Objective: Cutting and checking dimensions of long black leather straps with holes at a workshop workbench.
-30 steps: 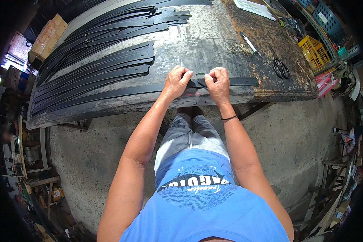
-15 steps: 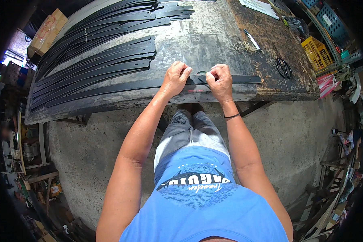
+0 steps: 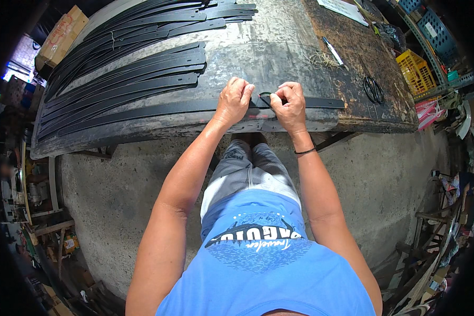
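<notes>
A long black leather belt strap [image 3: 158, 111] with stitched edges lies along the near side of the table, passing under both hands. My left hand [image 3: 234, 99] is closed in a pinch over it; whatever its fingertips hold is too small to make out. To its right, my right hand [image 3: 289, 104] is closed around a small dark loop-shaped tool [image 3: 264, 96], which pokes out from its fingers toward the left hand. The tool's exact kind cannot be told. Beyond my right hand, the strap's right end [image 3: 333, 103] lies flat.
Several more black straps [image 3: 137, 76] lie in overlapping rows at the left. Black-handled scissors [image 3: 373, 90], a white-and-black pen-like tool [image 3: 332, 51] and a tangle of thread [image 3: 321, 60] lie at the right. A cardboard box [image 3: 61, 37] stands far left, a yellow crate [image 3: 416, 71] far right.
The view has shifted slightly. My left hand has moved a little up and to the right, and the dark loop between the hands now shows more plainly. The strap stays put.
</notes>
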